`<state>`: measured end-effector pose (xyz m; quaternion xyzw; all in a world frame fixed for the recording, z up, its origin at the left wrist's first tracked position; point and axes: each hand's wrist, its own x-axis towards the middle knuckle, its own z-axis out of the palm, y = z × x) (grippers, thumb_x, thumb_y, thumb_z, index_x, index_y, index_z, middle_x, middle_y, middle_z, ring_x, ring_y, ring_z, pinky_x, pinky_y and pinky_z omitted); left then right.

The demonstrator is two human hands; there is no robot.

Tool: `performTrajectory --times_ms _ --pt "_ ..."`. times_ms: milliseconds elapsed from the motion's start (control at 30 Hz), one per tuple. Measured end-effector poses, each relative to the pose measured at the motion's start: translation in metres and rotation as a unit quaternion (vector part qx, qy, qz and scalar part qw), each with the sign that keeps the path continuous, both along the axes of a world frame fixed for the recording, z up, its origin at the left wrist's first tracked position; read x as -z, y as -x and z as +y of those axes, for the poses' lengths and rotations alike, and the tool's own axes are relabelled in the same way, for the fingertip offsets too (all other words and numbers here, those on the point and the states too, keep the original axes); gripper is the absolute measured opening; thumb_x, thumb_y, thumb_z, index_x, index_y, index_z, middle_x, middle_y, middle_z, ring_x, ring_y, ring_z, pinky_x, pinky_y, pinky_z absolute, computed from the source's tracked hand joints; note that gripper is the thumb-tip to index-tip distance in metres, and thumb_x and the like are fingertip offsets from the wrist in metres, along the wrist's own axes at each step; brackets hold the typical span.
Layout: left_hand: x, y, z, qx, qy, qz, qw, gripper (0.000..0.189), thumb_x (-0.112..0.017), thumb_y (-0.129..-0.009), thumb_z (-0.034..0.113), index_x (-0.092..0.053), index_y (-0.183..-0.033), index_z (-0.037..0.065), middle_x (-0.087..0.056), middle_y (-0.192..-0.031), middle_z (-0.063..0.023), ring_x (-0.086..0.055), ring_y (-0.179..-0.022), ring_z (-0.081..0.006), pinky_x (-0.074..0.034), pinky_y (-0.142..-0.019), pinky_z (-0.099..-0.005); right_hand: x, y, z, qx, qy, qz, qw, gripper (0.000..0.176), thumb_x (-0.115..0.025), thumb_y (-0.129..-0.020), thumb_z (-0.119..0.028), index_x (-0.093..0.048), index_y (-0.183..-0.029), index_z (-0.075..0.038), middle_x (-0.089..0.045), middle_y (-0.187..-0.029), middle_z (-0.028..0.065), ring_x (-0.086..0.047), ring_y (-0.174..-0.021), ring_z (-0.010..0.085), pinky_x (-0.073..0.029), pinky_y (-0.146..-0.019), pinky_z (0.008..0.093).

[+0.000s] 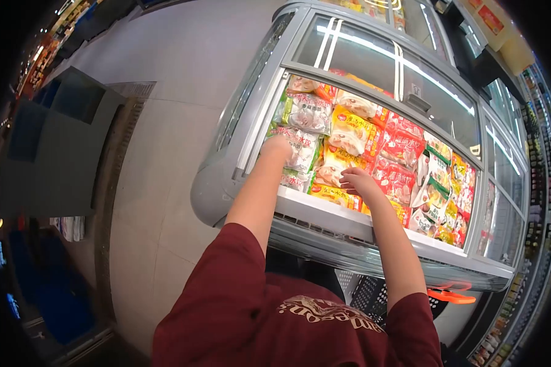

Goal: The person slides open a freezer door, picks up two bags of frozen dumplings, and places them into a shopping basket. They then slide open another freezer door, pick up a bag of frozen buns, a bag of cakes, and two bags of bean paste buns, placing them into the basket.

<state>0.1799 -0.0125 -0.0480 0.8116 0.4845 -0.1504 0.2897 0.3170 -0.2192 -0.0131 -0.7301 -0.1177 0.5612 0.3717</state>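
Observation:
My left hand (pixel 278 147) reaches into the open freezer and rests at a white and green dumpling bag (pixel 300 147); its fingers are mostly hidden from view. Over the yellow bags (pixel 352 132) my right hand (pixel 356 181) hangs with its fingers apart and nothing held, near the front edge. To its right lie red bags (pixel 400 147) and green and white bags (pixel 436 191).
The freezer's grey front rim (pixel 324 215) runs below my forearms. Behind the bags is a glass lid (pixel 367 52) with a handle. A basket (pixel 370 295) and an orange handle (pixel 452 296) are below the freezer; stocked shelves stand at the far right.

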Motion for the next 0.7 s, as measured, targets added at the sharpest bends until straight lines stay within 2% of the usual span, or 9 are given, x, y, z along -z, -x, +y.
performTrajectory --times_ms 200,233,300,333,400,433,567,633,700 --pt "0.031 -0.020 0.021 -0.172 0.010 0.041 0.984 0.038 -0.065 -0.057 0.020 -0.061 -0.092 0.003 -0.057 -0.101 -0.0161 -0.056 -0.093 -0.0277 -0.045 -0.079 -0.0356 0.063 -0.031 0.040 -0.119 0.085 0.010 0.989 0.029 -0.051 -0.077 -0.021 -0.051 -0.102 -0.006 -0.057 -0.088 0.0034 -0.055 -0.078 0.0133 -0.044 -0.067 0.0263" --pt "0.032 -0.023 0.025 -0.165 0.058 0.043 0.984 0.043 -0.065 -0.060 0.021 -0.057 -0.099 0.004 -0.054 -0.107 -0.0138 -0.053 -0.098 -0.0286 -0.044 -0.081 -0.0356 0.081 -0.035 0.050 -0.142 0.076 0.005 0.987 0.030 -0.051 -0.077 -0.022 -0.051 -0.102 -0.006 -0.057 -0.087 0.0036 -0.055 -0.077 0.0130 -0.044 -0.067 0.0261" --pt "0.049 -0.030 0.025 -0.160 0.021 0.061 0.985 0.046 -0.063 -0.064 0.021 -0.052 -0.105 0.004 -0.050 -0.112 -0.0139 -0.049 -0.103 -0.0291 -0.042 -0.084 -0.0358 0.110 -0.035 0.068 -0.182 0.065 -0.011 0.981 0.033 -0.053 -0.076 -0.025 -0.051 -0.103 -0.005 -0.056 -0.086 0.0041 -0.054 -0.078 0.0128 -0.043 -0.068 0.0265" --pt "0.062 -0.032 0.028 -0.154 0.001 0.071 0.985 0.047 -0.062 -0.066 0.022 -0.050 -0.108 0.004 -0.048 -0.115 -0.0139 -0.047 -0.105 -0.0294 -0.041 -0.086 -0.0358 0.149 -0.036 0.075 -0.194 0.050 0.000 0.980 0.043 -0.053 -0.073 -0.029 -0.051 -0.106 -0.001 -0.056 -0.096 0.0118 -0.054 -0.086 0.0195 -0.043 -0.071 0.0313" --pt "0.092 -0.033 0.036 -0.201 -0.016 0.062 0.978 0.043 -0.056 -0.073 0.025 -0.045 -0.110 0.004 -0.045 -0.114 -0.0158 -0.046 -0.104 -0.0310 -0.040 -0.084 -0.0384 0.171 -0.022 0.087 -0.089 0.042 -0.010 0.995 0.050 -0.055 -0.073 -0.031 -0.047 -0.111 0.000 -0.053 -0.104 0.0152 -0.052 -0.093 0.0228 -0.040 -0.079 0.0322" --pt "0.106 -0.033 0.041 -0.229 -0.035 0.043 0.972 0.042 -0.054 -0.074 0.026 -0.046 -0.108 0.003 -0.046 -0.112 -0.0169 -0.047 -0.102 -0.0316 -0.040 -0.084 -0.0393 0.185 -0.024 0.096 -0.090 0.039 0.062 0.993 0.057 -0.055 -0.077 -0.033 -0.037 -0.121 -0.001 -0.047 -0.112 0.0126 -0.046 -0.100 0.0211 -0.039 -0.080 0.0312" --pt "0.135 -0.037 0.043 -0.269 -0.139 0.038 0.952 0.041 -0.056 -0.075 0.027 -0.043 -0.101 -0.002 -0.048 -0.098 -0.0216 -0.052 -0.088 -0.0352 -0.043 -0.076 -0.0414 0.224 -0.014 0.117 0.021 0.011 0.095 0.995 0.068 -0.058 -0.074 -0.035 -0.031 -0.124 0.002 -0.041 -0.120 0.0166 -0.042 -0.107 0.0277 -0.036 -0.086 0.0347" --pt "0.147 -0.034 0.046 -0.256 -0.130 0.019 0.958 0.041 -0.054 -0.076 0.032 -0.044 -0.095 -0.003 -0.047 -0.101 -0.0237 -0.051 -0.089 -0.0387 -0.042 -0.075 -0.0428 0.241 -0.009 0.131 -0.005 0.078 -0.015 0.997 0.073 -0.060 -0.071 -0.037 -0.030 -0.124 0.002 -0.040 -0.121 0.0186 -0.041 -0.109 0.0302 -0.035 -0.088 0.0350" --pt "0.154 -0.036 0.043 -0.259 -0.161 0.019 0.952 0.039 -0.055 -0.075 0.029 -0.043 -0.097 -0.002 -0.049 -0.099 -0.0212 -0.053 -0.083 -0.0369 -0.044 -0.071 -0.0422 0.235 -0.003 0.146 -0.016 0.178 -0.108 0.978 0.077 -0.064 -0.064 -0.042 -0.034 -0.122 0.000 -0.040 -0.119 0.0226 -0.039 -0.111 0.0341 -0.034 -0.090 0.0357"
